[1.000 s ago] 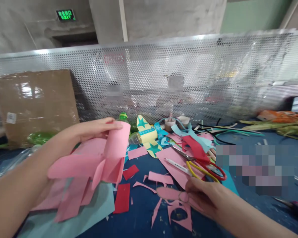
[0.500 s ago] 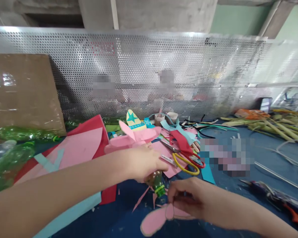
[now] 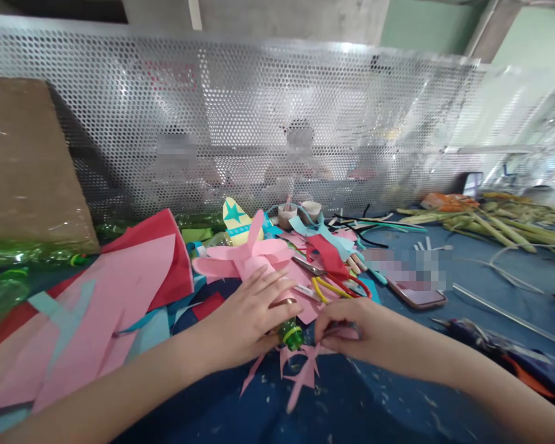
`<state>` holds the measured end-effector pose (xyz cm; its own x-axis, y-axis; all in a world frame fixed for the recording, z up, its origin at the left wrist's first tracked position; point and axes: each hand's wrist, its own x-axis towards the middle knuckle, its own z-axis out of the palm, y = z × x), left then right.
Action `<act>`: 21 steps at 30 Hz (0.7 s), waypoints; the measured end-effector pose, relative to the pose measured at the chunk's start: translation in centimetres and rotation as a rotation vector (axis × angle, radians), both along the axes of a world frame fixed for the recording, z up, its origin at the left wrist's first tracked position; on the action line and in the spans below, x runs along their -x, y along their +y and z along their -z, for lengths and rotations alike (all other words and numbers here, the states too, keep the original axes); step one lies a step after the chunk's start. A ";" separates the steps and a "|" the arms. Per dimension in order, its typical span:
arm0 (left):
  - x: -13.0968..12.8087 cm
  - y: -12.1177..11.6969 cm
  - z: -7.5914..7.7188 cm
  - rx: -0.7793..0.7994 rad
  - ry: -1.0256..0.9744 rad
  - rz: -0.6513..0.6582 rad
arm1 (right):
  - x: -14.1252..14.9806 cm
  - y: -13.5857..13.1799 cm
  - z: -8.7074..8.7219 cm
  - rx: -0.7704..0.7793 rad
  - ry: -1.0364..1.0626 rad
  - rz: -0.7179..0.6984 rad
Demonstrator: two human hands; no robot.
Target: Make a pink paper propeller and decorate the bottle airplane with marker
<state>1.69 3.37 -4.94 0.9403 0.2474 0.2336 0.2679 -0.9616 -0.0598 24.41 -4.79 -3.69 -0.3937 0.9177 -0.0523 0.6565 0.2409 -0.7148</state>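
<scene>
A plastic bottle point(image 3: 287, 313) with a green cap point(image 3: 293, 338) lies on its side, its cap toward me. Pink paper covers its far part, and pink paper petals point(image 3: 254, 245) stick out at that end. My left hand point(image 3: 261, 308) is closed over the bottle, fingers stretched along the pink wrap and thumb below near the neck. Just right of the cap, my right hand point(image 3: 351, 330) pinches a pink paper cutout point(image 3: 301, 383), seen nearly edge-on. Pink paper scraps point(image 3: 252, 374) lie below the cap.
Scissors with yellow and red handles point(image 3: 335, 287) lie beyond my right hand. Pink paper sheets point(image 3: 134, 277) spread at left, near green bottles point(image 3: 4, 293). A phone point(image 3: 419, 296) and a dark tool point(image 3: 490, 345) lie at right. A perforated metal panel point(image 3: 245, 135) stands behind.
The view has shifted. My right hand has lifted the pink cutout closer to the cap and turned it from flat to nearly edge-on. Under my left hand, the bottle's petals have turned.
</scene>
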 end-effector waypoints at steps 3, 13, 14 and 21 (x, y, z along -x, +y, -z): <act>-0.4 0.9 1.1 -0.025 -0.118 0.059 | -0.1 0.6 0.4 -0.025 0.034 0.058; -0.7 1.6 4.1 -0.018 -0.276 0.047 | -0.6 1.4 1.1 -0.072 0.101 0.042; -0.8 1.6 4.0 -0.031 -0.270 0.041 | -0.5 1.4 1.1 -0.076 0.077 0.030; -1.1 1.7 3.5 -0.065 -0.249 0.073 | -0.5 1.1 1.2 -0.157 -0.056 -0.072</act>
